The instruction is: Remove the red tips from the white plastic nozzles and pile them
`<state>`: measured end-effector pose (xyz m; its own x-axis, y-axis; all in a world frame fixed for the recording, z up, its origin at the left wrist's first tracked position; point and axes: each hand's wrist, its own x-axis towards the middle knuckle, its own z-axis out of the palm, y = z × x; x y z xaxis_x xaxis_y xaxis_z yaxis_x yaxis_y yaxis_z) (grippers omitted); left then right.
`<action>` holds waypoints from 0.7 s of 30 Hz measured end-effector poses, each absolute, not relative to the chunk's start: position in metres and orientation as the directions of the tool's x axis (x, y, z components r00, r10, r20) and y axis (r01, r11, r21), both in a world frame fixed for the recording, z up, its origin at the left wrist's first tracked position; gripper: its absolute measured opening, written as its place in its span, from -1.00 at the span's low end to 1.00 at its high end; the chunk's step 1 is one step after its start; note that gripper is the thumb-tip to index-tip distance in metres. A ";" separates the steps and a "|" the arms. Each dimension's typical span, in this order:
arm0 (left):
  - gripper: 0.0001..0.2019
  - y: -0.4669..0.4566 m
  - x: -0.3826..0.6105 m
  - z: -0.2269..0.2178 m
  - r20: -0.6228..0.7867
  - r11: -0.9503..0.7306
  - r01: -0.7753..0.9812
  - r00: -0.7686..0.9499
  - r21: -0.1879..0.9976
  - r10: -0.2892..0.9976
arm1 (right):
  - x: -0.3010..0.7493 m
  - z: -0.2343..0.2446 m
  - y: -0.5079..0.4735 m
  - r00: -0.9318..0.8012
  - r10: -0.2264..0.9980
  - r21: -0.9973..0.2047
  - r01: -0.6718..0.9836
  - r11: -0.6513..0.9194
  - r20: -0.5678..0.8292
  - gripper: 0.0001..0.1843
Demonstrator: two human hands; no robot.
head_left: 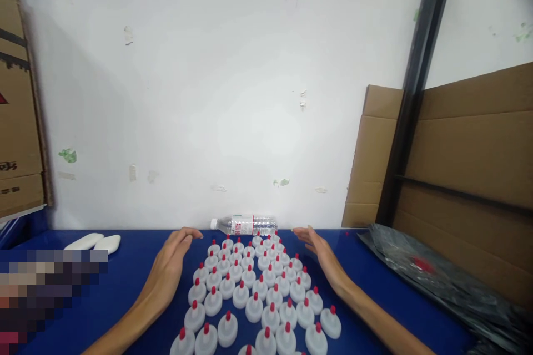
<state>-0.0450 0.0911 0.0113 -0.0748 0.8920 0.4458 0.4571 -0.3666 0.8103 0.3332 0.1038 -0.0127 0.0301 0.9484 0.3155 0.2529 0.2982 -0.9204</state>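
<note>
Several white caps with red tips [254, 288] stand in close rows on the blue table [125, 283]. My left hand [172, 255] lies along the left side of the group with its fingers stretched out, open and holding nothing. On the right side my right hand [320, 252] does the same, fingers flat and apart. Both hands touch or nearly touch the outer caps. A clear plastic water bottle [244, 224] lies on its side just behind the caps, against the wall.
Two white oblong pieces [95, 242] lie at the back left of the table. A dark plastic bag [437, 283] covers the table's right side. Cardboard sheets [470, 172] and a black metal frame [412, 100] stand at the right, cardboard boxes [16, 111] at the left.
</note>
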 end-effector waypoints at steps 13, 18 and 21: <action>-0.63 0.099 -0.041 -0.015 0.480 -0.293 0.707 -0.076 0.644 0.874 | 0.309 0.009 0.077 -0.071 0.878 -0.739 0.510 0.440 0.474 -0.39; -0.65 0.105 -0.047 -0.015 0.429 -0.248 0.689 -0.101 0.681 0.898 | 0.314 0.036 0.065 -0.051 0.812 -0.678 0.522 0.518 0.581 -0.43; -0.64 0.108 -0.050 -0.017 0.399 -0.224 0.661 -0.124 0.716 0.908 | 0.292 0.051 0.037 -0.142 0.804 -0.737 0.333 0.588 0.578 -0.42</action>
<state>-0.0496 0.1081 -0.0168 -0.1244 0.9084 0.3993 0.6615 -0.2240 0.7157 0.2921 0.0372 0.0509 -0.1415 0.8040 0.5776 0.3326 0.5882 -0.7372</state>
